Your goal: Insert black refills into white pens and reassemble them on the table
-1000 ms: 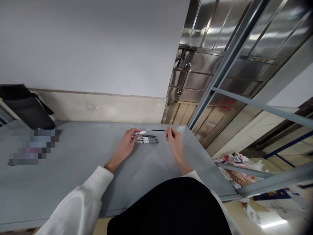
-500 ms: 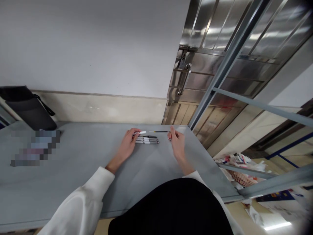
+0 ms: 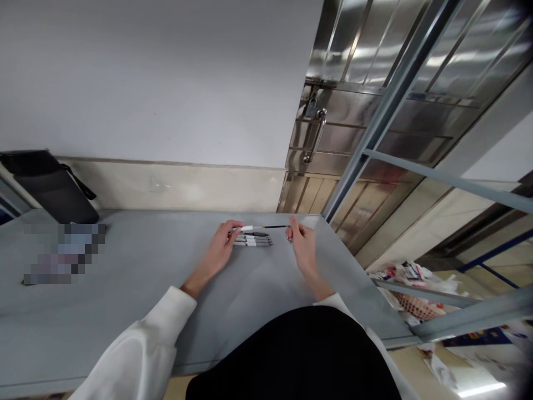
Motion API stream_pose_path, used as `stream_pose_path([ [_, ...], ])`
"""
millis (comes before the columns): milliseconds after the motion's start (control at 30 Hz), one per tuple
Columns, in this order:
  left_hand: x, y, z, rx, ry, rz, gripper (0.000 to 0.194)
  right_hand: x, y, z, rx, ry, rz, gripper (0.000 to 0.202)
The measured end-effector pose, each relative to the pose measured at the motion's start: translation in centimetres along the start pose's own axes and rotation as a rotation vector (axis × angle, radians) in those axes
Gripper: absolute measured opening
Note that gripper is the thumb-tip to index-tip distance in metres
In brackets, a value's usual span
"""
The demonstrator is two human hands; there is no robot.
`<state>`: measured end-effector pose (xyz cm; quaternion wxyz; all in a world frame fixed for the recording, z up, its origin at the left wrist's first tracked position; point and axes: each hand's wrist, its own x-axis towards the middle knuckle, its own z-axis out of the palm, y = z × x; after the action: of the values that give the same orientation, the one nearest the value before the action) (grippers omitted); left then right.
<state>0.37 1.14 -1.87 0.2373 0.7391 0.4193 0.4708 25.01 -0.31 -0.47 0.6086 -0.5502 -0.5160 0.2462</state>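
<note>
My left hand (image 3: 220, 244) is closed on a white pen barrel (image 3: 247, 228), which points right. My right hand (image 3: 303, 244) pinches the dark end of a thin pen refill (image 3: 275, 226). The refill lies almost level between the hands, and its clear tip meets the open end of the barrel; how far inside it reaches I cannot tell. Just below, several white and grey pens (image 3: 252, 241) lie side by side on the grey table (image 3: 137, 311). My left fingers hide their left ends.
A dark bottle with a strap (image 3: 58, 191) stands at the table's back left, near a blurred-out object (image 3: 66, 255). Grey metal posts (image 3: 353, 161) rise at the right edge. Beyond them a pink basket (image 3: 418, 305) holds plastic bags. A metal door (image 3: 333, 139) is behind.
The gap between the refill's tip and the pen barrel has closed. The barrel has turned more level, in line with the refill. Both hands keep their grip.
</note>
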Motion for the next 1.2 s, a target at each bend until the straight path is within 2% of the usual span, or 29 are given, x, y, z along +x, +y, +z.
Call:
stream_pose_path([
  [333,-0.1,0.4,0.0,-0.014,-0.013,0.007,0.024,-0.4,-0.9,0.0,-0.11,-0.089,-0.048,0.061],
  [500,0.0,1.0,-0.1,0.001,-0.039,0.022,0.022,-0.8,-1.1,0.8,-0.141,-0.22,-0.119,0.04],
  [667,0.1,1.3,-0.3,-0.006,-0.058,0.028,0.021,-0.9,-0.9,1.2,-0.145,-0.25,-0.142,0.029],
  [867,0.1,1.0,-0.4,-0.036,-0.087,0.005,0.023,-0.6,-0.1,1.1,-0.138,-0.305,-0.071,0.034],
  [1033,0.2,0.9,-0.5,-0.011,-0.064,-0.017,0.023,-0.6,-0.2,1.2,-0.068,-0.354,-0.018,0.045],
  [1133,0.2,0.9,-0.6,-0.008,-0.064,-0.016,0.023,-0.3,0.2,1.2,0.013,-0.314,0.054,0.052],
  [1200,0.2,0.9,-0.6,-0.01,-0.056,-0.02,0.023,0.0,0.8,1.1,0.055,-0.254,0.08,0.05],
])
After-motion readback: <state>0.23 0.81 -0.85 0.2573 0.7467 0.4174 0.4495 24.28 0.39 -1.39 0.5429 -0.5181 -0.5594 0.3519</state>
